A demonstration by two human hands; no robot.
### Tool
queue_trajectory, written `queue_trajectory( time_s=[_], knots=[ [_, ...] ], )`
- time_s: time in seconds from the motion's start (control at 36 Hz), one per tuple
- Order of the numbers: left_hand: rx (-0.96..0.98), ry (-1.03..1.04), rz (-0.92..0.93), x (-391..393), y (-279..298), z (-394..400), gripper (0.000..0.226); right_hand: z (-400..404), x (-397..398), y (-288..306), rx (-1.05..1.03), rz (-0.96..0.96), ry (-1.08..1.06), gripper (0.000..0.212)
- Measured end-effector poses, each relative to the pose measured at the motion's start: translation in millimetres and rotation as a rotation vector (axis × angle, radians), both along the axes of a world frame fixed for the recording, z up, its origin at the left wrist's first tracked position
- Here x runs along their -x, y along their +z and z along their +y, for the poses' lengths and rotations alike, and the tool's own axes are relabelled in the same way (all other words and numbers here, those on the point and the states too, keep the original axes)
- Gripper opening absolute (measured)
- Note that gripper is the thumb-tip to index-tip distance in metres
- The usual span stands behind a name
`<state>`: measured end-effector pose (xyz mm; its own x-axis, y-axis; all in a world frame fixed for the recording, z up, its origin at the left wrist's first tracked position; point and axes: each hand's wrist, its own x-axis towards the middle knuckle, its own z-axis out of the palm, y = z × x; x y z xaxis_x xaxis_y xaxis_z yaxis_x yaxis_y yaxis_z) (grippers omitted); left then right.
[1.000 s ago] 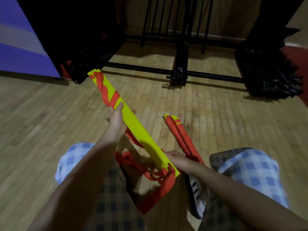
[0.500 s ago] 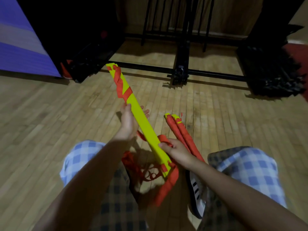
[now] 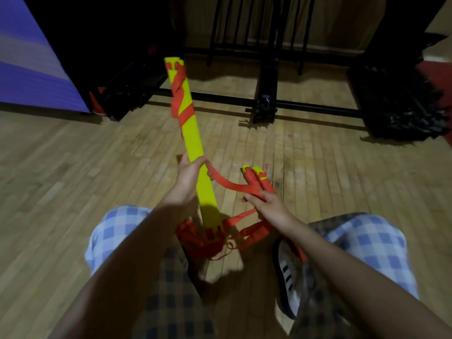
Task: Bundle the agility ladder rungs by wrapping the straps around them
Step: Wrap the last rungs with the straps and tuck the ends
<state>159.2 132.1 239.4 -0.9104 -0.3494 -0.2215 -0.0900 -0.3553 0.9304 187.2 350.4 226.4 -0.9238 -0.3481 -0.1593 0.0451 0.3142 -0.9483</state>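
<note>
Rungs: a yellow stack (image 3: 195, 152) stands nearly upright at frame centre, lower end between the knees.
Strap: orange webbing (image 3: 228, 183) spirals round the stack's upper part, then runs from mid-stack rightward; more lies bunched at the base.
Left hand: (image 3: 188, 178) fingers curled round the stack's middle.
Right hand: (image 3: 267, 204) right of centre, pinching the strap's free run.
Bundle: a second one, wrapped in orange (image 3: 256, 178), lies on the wood floor (image 3: 73, 167) just beyond the right hand.
</note>
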Motion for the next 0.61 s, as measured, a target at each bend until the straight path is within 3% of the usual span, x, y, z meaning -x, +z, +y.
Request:
queue_trajectory(
  time_s=[0.08,0.17,0.28,0.36,0.61],
  knots=[
    [-0.017,0.153,-0.048,6.6,-2.6,-16.2,0.006,4.7,-1.6,-4.1,-0.044,-0.056,0.004,0.024],
    [0.01,0.246,-0.11,7.0,-2.3,-32.0,0.027,8.7,-2.2,1.5,-0.026,-0.093,-0.006,0.025],
    [-0.035,0.264,-0.12,3.9,-1.8,-36.5,0.042,15.6,-3.5,10.0,-0.013,-0.141,0.084,0.029],
    [-0.038,0.292,-0.137,1.8,-3.3,-34.1,0.042,15.5,-8.2,9.0,-0.028,-0.155,0.145,0.036],
    [-0.11,0.243,-0.207,-1.4,-9.2,-37.7,0.037,6.2,-18.2,4.1,-0.02,-0.058,0.153,0.024]
  ],
)
